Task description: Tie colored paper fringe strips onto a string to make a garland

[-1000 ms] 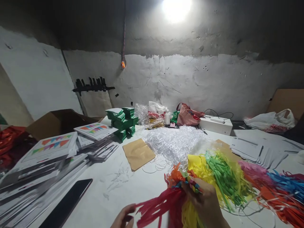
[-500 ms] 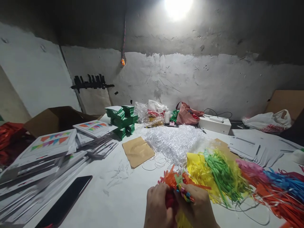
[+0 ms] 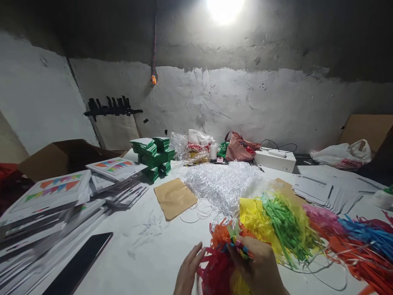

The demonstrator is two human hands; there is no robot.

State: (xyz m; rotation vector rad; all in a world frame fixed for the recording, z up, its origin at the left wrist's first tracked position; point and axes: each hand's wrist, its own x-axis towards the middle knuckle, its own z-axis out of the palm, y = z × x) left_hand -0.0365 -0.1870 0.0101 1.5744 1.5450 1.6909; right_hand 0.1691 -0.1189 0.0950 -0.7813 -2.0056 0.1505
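My right hand (image 3: 259, 262) is closed around the multicoloured twisted ends of a bunch of tissue-paper tassels. From it hangs a dark red tassel (image 3: 216, 270), with yellow strips below and an orange tassel (image 3: 219, 235) fanned out above. At the left edge of the red strips is my left hand (image 3: 188, 268), fingers stretched and nothing gripped; whether it touches the strips I cannot tell. Just right of my right hand lie a yellow tassel (image 3: 253, 215) and a green tassel (image 3: 282, 223). Pink (image 3: 322, 217), blue (image 3: 365, 233) and orange-red ones spread farther right, with white string among them.
White shredded strands (image 3: 221, 184) heap mid-table beside a brown paper square (image 3: 174, 198). Leftward are a phone (image 3: 81, 262), stacks of printed packets (image 3: 46, 196) and green bundles (image 3: 155, 157). A white box (image 3: 274, 159) and a reddish bag (image 3: 241, 147) stand at the back.
My left hand has let go of the tassel bunch and moved left and down, its fingers now straightened. The dark red strips show spread out. My right hand keeps its grip.
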